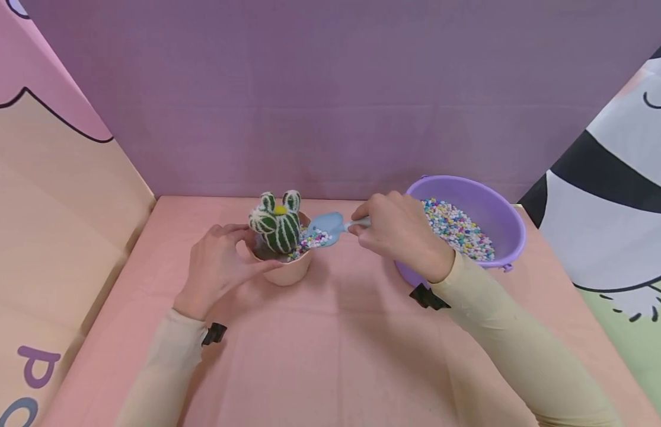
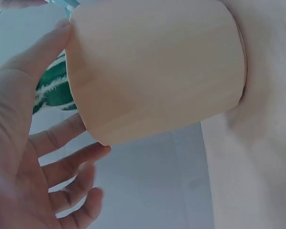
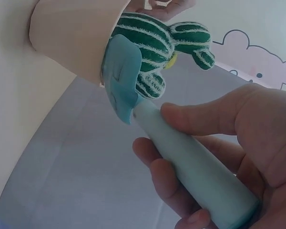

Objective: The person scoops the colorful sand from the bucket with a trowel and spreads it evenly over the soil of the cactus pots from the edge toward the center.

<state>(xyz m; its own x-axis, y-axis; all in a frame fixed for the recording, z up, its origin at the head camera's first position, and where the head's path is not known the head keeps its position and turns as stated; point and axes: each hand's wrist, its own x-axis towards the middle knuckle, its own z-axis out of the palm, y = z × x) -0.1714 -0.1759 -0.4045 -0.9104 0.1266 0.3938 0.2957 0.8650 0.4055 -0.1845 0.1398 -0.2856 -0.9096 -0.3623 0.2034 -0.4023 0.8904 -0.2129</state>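
Note:
A knitted-looking green and white cactus [image 1: 282, 233] with a yellow spot stands in a pale peach flower pot [image 1: 289, 274]. My left hand [image 1: 215, 264] grips the pot at its rim, thumb on the near side and fingers round the far left. In the left wrist view the lower fingers hang free of the pot [image 2: 157, 71]. My right hand [image 1: 396, 231] holds a light blue toy shovel [image 1: 335, 223] by its handle. Its blade tilts over the pot's right rim, carrying small multicoloured beads [image 1: 321, 238]. More beads lie inside the pot beside the cactus.
A purple bucket [image 1: 503, 222] stands to the right, partly behind my right forearm, with many multicoloured beads [image 1: 458, 231] in it. Pink cloth [image 1: 309, 350] covers the table. A purple backdrop [image 1: 330, 107] rises behind, with printed panels on both sides.

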